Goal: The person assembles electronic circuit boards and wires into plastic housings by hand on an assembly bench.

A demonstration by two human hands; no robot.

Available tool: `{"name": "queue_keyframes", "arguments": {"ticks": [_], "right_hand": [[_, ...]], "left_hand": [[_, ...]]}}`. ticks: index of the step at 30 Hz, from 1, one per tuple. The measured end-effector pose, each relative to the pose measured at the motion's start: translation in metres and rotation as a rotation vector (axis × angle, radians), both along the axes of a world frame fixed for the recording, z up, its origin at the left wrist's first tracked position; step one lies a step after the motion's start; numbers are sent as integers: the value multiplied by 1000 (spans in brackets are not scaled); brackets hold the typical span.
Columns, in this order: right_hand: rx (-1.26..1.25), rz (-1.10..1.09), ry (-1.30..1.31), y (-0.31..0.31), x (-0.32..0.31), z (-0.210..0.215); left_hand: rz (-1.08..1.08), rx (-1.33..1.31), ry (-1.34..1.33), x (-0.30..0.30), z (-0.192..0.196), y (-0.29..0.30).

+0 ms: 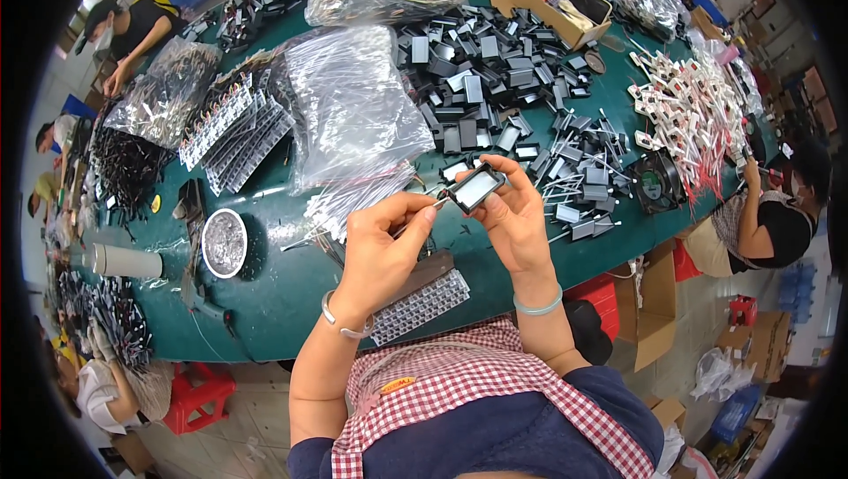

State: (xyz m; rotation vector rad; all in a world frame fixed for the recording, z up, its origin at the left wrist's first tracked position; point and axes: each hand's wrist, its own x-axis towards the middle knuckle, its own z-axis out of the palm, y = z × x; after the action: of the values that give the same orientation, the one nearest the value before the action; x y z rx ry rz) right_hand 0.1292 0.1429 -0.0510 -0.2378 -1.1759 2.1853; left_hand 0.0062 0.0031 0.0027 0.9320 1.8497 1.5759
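Note:
Both of my hands are raised over the near edge of the green table (pixel 274 302). A small black rectangular frame with a pale inner panel (pixel 478 186) is gripped by my right hand (pixel 519 227), thumb below and fingers around its far side. The fingers of my left hand (pixel 389 236) pinch a thin wire (pixel 441 202) at the frame's left corner. Whether the wire's tip is inside the frame is too small to tell. Under my wrists lies a stack of grey-white gridded strips (pixel 422 307). Loose white wires (pixel 331 205) spread just beyond my left hand.
Black housings (pixel 473 81) are heaped ahead; housings with white cables (pixel 587 174) lie right, near a black fan (pixel 655 183). A clear bag of wires (pixel 349 81) sits ahead left. Leftward are a white bowl (pixel 207 245), a glue gun (pixel 210 309) and a white cup (pixel 128 261). Co-workers sit around.

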Motion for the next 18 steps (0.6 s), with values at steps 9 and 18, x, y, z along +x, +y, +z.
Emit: {"name": "queue_keyframes", "arguments": {"ticks": [9, 18], "right_hand": [[-107, 47, 2, -7, -1, -4], [209, -63, -13, -6, -5, 4]], "left_hand": [[31, 46, 15, 2, -3, -3], [38, 38, 168, 0, -6, 1]]}}
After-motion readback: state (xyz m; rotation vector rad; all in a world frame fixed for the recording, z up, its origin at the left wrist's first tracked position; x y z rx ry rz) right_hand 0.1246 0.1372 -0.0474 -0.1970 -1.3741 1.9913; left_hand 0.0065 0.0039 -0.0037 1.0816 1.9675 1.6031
